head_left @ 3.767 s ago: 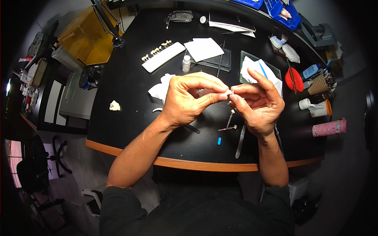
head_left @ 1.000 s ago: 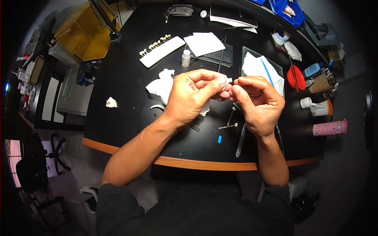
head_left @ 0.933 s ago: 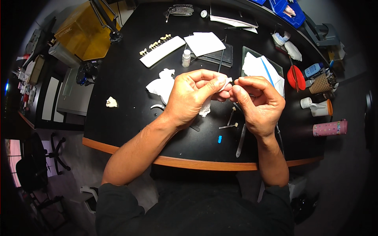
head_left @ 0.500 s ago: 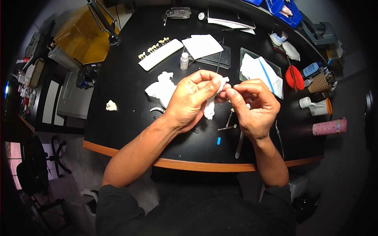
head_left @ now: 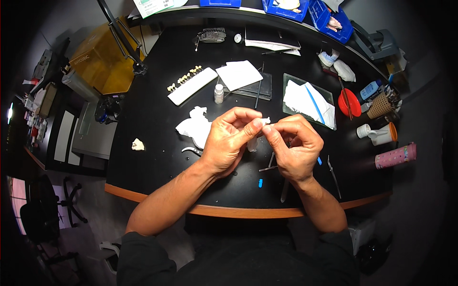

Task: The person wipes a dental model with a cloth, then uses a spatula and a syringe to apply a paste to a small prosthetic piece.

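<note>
My left hand (head_left: 225, 143) is closed round a crumpled white tissue (head_left: 252, 145), part of which hangs below the fingers. Thumb and fingertips of my right hand (head_left: 296, 150) are pinched together against the tissue's upper end, beside my left thumb. Whatever small thing may be between those fingertips is hidden. Just under the hands, a thin stick-like holder (head_left: 268, 168) lies partly covered by my right hand. Close by is a small blue piece (head_left: 260, 183). Left of my left hand lies another crumpled white tissue (head_left: 193, 128), with a curved metal tool (head_left: 192, 150) beside it.
Farther back stand a white rack of tooth-shaped pieces (head_left: 192, 86), a small bottle (head_left: 218, 94) and a white pad (head_left: 239, 75). To the right are a glass plate with paper (head_left: 305, 102), a red bowl (head_left: 350, 103) and a pink bottle (head_left: 395, 156). A plaster piece (head_left: 138, 144) lies left.
My right hand has moved left, bringing its fingertips against the tissue by my left thumb. The whole view has shifted, so the table sits lower in the picture.
</note>
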Motion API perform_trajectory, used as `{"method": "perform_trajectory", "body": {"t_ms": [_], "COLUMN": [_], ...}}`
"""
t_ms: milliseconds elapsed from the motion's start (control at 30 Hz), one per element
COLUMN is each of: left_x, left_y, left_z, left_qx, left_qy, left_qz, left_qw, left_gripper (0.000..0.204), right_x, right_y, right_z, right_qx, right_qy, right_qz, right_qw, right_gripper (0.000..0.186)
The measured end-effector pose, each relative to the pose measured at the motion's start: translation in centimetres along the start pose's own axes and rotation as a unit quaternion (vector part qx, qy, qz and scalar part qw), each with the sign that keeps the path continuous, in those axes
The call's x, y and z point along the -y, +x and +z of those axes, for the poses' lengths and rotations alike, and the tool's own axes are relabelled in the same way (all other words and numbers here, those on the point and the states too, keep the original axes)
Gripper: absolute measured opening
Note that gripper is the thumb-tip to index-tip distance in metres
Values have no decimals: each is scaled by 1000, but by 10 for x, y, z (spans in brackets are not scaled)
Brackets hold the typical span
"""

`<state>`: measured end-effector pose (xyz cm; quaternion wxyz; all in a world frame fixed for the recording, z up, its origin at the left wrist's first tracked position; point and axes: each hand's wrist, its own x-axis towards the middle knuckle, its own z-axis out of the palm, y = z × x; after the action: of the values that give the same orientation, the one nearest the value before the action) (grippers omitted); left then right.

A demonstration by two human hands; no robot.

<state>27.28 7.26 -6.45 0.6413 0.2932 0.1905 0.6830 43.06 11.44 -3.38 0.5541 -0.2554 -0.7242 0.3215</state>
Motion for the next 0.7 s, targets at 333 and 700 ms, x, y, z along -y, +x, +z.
{"method": "perform_trajectory", "body": {"t_ms": [333, 700], "left_x": [-4, -29], "left_y": [-3, 11], "left_z": [4, -13], "left_qx": [-5, -30], "left_qy": [185, 194], "left_qz": [41, 133], "left_qw": [982, 971], "left_gripper": [18, 21], "right_x": [1, 11], "right_y": [0, 24], "right_z": [-4, -111], "right_qx": [-15, -126], "right_qy": [-14, -59], "right_qz": [-18, 88], "right_qw": [1000, 986], "right_gripper": [9, 9]}}
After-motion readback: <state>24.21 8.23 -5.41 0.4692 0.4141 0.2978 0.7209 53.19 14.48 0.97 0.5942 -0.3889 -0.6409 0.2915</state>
